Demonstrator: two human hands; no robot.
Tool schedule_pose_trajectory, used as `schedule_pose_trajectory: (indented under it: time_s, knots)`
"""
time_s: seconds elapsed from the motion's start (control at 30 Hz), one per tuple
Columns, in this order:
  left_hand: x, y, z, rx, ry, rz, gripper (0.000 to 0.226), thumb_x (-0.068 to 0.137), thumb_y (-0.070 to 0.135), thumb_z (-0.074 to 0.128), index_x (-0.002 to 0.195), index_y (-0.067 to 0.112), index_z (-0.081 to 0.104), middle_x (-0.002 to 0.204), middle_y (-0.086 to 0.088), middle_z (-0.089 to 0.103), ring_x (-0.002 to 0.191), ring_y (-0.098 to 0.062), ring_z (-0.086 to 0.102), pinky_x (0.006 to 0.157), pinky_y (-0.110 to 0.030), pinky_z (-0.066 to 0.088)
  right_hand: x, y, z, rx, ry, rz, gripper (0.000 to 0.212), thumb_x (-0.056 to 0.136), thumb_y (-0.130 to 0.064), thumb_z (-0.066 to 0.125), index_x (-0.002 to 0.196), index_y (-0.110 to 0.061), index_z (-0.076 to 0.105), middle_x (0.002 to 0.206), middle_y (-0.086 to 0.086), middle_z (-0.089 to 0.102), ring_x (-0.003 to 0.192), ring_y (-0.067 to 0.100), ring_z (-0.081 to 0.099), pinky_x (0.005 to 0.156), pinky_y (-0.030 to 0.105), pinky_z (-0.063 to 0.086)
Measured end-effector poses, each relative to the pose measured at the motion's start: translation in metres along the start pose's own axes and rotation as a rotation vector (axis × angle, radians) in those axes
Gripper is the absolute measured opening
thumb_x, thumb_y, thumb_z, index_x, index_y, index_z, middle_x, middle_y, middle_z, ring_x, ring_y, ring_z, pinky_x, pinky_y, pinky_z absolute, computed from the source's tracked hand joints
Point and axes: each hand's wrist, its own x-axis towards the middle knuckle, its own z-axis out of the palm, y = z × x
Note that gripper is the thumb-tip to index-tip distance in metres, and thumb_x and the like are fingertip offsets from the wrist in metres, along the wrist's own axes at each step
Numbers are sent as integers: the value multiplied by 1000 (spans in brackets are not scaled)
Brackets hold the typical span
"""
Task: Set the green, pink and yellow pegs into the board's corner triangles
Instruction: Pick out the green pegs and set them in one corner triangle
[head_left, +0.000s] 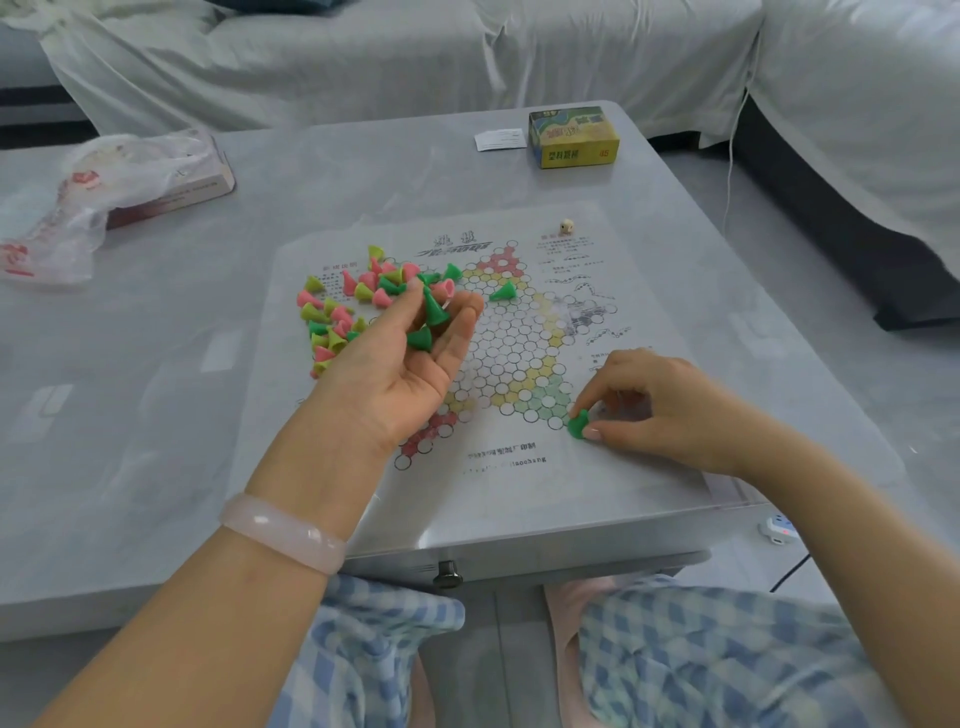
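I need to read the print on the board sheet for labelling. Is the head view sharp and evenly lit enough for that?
Head view: soft, even light, with faint glare on the table; the board sheet print is too blurred to read; wide-angle distortion bows the table edges; the green peg pinched by the right hand looks soft.

Green, pink and yellow-green pegs (353, 306) lie heaped at ten o'clock on the white board (519, 467), whose corner triangles are tinted pink, yellow and green. The table (156, 415) is pale grey. At one o'clock sits a yellow box (574, 137). The trousers (701, 660) are blue-and-white checked; the bangle (283, 532) is pale pink.
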Motion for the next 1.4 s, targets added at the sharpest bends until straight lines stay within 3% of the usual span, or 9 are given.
schedule_pose_trajectory:
  time_s: [0.27, 0.4, 0.53, 0.87, 0.97, 1.1, 1.17, 1.27, 1.4]
  knots:
    - [0, -1, -1, 19, 61, -3, 18, 90, 7, 51, 89, -7, 62, 78, -19, 70, 74, -26, 71, 64, -28, 59, -3, 1, -10, 108, -34, 52, 29, 75, -27, 71, 95, -42, 57, 83, -9, 56, 79, 7, 52, 79, 22, 43]
    - [-3, -10, 1, 59, 41, -68, 23, 94, 8, 44, 92, -9, 59, 84, -22, 69, 93, -29, 66, 76, -33, 56, 6, -13, -21, 263, 182, 58, 14, 82, -20, 63, 94, -29, 62, 78, -5, 58, 72, 1, 54, 75, 17, 47]
    - [-9, -18, 7, 170, -67, -193, 25, 95, 2, 38, 110, -10, 54, 109, -26, 62, 94, -27, 64, 79, -34, 53, 25, -36, -13, 311, 336, -8, 15, 84, -18, 60, 93, -30, 65, 76, -10, 58, 71, 1, 54, 69, 13, 46]
    - [-14, -23, 10, 254, -172, -219, 29, 95, 0, 33, 111, -8, 55, 102, -18, 67, 88, -20, 66, 81, -30, 54, 44, -47, -1, 110, 241, -25, 18, 78, -20, 66, 96, -21, 69, 85, -10, 60, 82, 7, 58, 78, 21, 47]
    - [-13, -23, 7, 298, -190, -229, 33, 95, -1, 31, 117, -3, 55, 112, -20, 65, 93, -22, 66, 82, -31, 54, 41, -44, 0, 107, 208, -28, 14, 78, -18, 67, 92, -18, 69, 83, -6, 63, 79, 8, 58, 80, 28, 49]
    - [-15, -20, 7, 354, -194, -230, 34, 95, 0, 33, 126, 2, 48, 121, -22, 60, 95, -25, 64, 79, -32, 56, 37, -44, -1, 134, 222, -40, 11, 79, -17, 67, 89, -22, 70, 83, -11, 65, 80, 4, 60, 78, 22, 49]
    - [-15, -15, 7, 570, -161, -129, 33, 96, 1, 35, 123, 9, 50, 111, -17, 66, 83, -21, 68, 71, -27, 59, 36, -45, -6, 109, 276, -33, 11, 81, -19, 64, 89, -22, 70, 83, -11, 66, 79, 6, 61, 77, 19, 49]
    - [-9, -2, 0, 1205, 41, 319, 29, 96, 9, 36, 116, 20, 55, 78, 1, 62, 55, -9, 51, 50, -20, 45, 32, -42, -15, 90, 374, 25, 12, 83, -21, 61, 92, -21, 69, 83, -11, 66, 80, 3, 61, 75, 13, 49]
    - [9, 21, -19, 1744, 328, 708, 20, 94, 26, 45, 103, 23, 63, 73, 9, 52, 60, -10, 43, 59, -25, 35, 25, -29, -13, 36, 327, 117, 15, 85, -18, 59, 97, -20, 68, 82, -12, 65, 82, 1, 62, 74, 0, 41]
